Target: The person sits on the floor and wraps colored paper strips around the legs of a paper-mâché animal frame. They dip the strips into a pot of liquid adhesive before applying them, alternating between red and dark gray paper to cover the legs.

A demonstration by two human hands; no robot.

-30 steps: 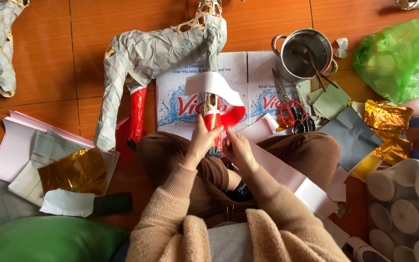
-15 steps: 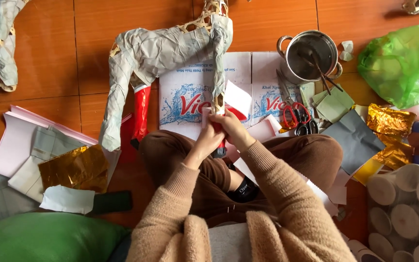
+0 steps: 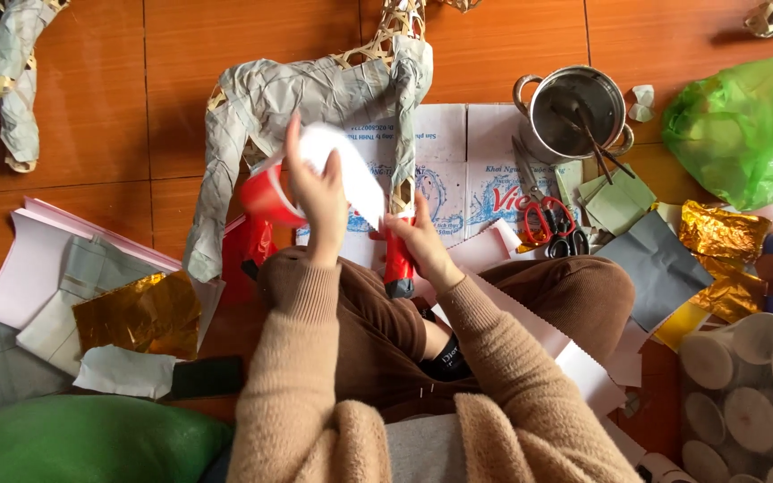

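At frame centre, the left hand (image 3: pixel 319 192) pinches a thin, floppy red-and-white paper sheet (image 3: pixel 333 174) by its edge, while the right hand (image 3: pixel 418 241) grips the horse frame's light, stiff red-wrapped leg (image 3: pixel 398 261).

Paper-covered animal frame (image 3: pixel 315 98) stands on the floor (image 3: pixel 91 134), ahead of the person's knees, partly over flattened cardboard (image 3: pixel 462 161). Metal pot (image 3: pixel 574 112) sits right of the frame, scissors (image 3: pixel 552 224) just in front of the pot. Plastic bag (image 3: pixel 749 125) lies far right. Paper stack (image 3: pixel 38 268) lies left, foil sheet (image 3: pixel 136 313) on it.
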